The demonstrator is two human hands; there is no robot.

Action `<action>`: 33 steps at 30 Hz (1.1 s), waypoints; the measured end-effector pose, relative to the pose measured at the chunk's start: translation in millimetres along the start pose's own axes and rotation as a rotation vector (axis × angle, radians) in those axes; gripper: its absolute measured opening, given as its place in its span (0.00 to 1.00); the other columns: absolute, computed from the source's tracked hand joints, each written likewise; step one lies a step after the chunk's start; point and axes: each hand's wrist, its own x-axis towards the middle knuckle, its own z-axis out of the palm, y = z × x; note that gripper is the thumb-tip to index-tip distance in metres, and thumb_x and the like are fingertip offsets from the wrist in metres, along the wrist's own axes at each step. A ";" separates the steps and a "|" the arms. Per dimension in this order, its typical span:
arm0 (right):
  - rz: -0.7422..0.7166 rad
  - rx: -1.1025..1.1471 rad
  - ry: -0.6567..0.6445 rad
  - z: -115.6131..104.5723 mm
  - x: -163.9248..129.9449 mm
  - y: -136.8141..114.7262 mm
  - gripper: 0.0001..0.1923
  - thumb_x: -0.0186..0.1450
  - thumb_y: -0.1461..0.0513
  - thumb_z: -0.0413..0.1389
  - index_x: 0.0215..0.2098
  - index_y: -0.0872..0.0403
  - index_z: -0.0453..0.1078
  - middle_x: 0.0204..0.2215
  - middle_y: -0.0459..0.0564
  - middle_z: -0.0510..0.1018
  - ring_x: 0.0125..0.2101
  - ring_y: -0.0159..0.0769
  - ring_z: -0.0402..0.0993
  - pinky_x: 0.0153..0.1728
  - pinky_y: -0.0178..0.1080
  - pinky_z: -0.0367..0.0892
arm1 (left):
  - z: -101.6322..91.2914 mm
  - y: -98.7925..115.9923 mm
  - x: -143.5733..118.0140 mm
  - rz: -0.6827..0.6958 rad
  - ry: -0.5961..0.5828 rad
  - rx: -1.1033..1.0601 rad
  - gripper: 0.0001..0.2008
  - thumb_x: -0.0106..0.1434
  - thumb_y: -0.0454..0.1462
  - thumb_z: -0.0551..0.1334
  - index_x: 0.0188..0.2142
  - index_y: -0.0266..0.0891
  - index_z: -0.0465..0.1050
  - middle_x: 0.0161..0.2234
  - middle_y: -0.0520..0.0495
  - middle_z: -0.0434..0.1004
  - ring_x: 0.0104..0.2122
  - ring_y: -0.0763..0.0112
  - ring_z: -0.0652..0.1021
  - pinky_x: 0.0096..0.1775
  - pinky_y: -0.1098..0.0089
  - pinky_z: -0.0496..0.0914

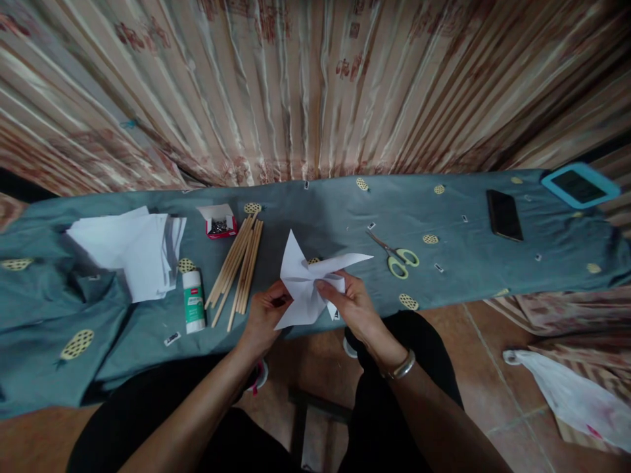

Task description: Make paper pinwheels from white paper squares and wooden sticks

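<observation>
A white paper pinwheel (302, 289) with pointed blades is held up over the front edge of the cloth-covered table. My right hand (352, 302) grips it from the right, thumb pressed near its centre on a folded blade. On the other side, my left hand (269, 312) has its fingers closed at the paper's left edge. Left of the hands lie several thin wooden sticks (241, 263) in a loose bundle. Scissors (394, 255) with pale green handles rest to the right, blades slightly apart.
A glue stick (194, 302) lies beside a stack of white paper (131, 249) at left. Behind them sits an open red box (221, 225) of small metal pieces. A dark phone (504, 215) and a blue-framed tablet (580, 184) are far right. A curtain (305, 85) hangs behind the table.
</observation>
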 end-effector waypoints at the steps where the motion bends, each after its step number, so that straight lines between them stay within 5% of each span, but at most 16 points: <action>1: -0.001 0.002 -0.002 0.0 0.5 -0.8 0.14 0.54 0.52 0.65 0.34 0.52 0.76 0.29 0.46 0.80 0.27 0.34 0.72 0.31 0.36 0.67 | 0.3 -0.3 0.0 -0.001 0.007 -0.012 0.13 0.45 0.39 0.73 0.31 0.37 0.81 0.30 0.47 0.82 0.30 0.66 0.78 0.32 0.72 0.69; 11: 0.021 0.034 -0.049 -4.4 0.6 -6.5 0.16 0.54 0.52 0.66 0.37 0.52 0.76 0.31 0.46 0.81 0.29 0.33 0.73 0.33 0.36 0.68 | 5.4 6.6 -1.2 -0.082 0.041 -0.104 0.16 0.41 0.43 0.75 0.28 0.36 0.80 0.25 0.48 0.81 0.26 0.67 0.78 0.31 0.71 0.70; 33: 0.038 0.083 -0.014 1.3 -0.2 -8.9 0.15 0.51 0.53 0.68 0.33 0.51 0.78 0.28 0.44 0.81 0.28 0.34 0.73 0.34 0.36 0.69 | 6.6 2.9 -3.6 -0.096 0.037 -0.102 0.16 0.42 0.38 0.75 0.32 0.36 0.81 0.30 0.47 0.82 0.29 0.65 0.80 0.33 0.71 0.71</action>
